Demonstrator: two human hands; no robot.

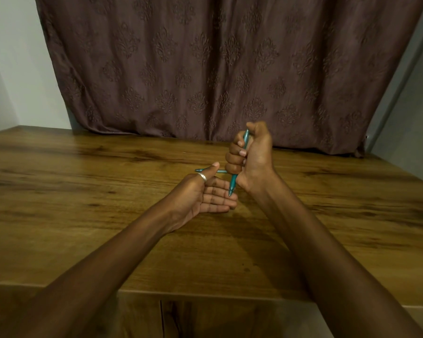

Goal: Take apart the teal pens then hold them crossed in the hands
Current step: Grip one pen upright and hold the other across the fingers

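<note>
My right hand (250, 154) is fisted around an upright teal pen (233, 182), whose tip points down toward my left fingers and whose top sticks out by the thumb. A second teal pen (205, 170) lies roughly level behind my left thumb, its right end hidden behind my right fist; which hand holds it is unclear. My left hand (205, 193) is palm up with fingers stretched flat under the upright pen's tip, a silver ring on the thumb. The two pens cross at about a right angle.
A wooden table (83, 203) spreads under both arms, its front edge near the bottom of the view. A brown patterned curtain (205, 69) hangs behind the table's far edge. White walls stand at the left and right.
</note>
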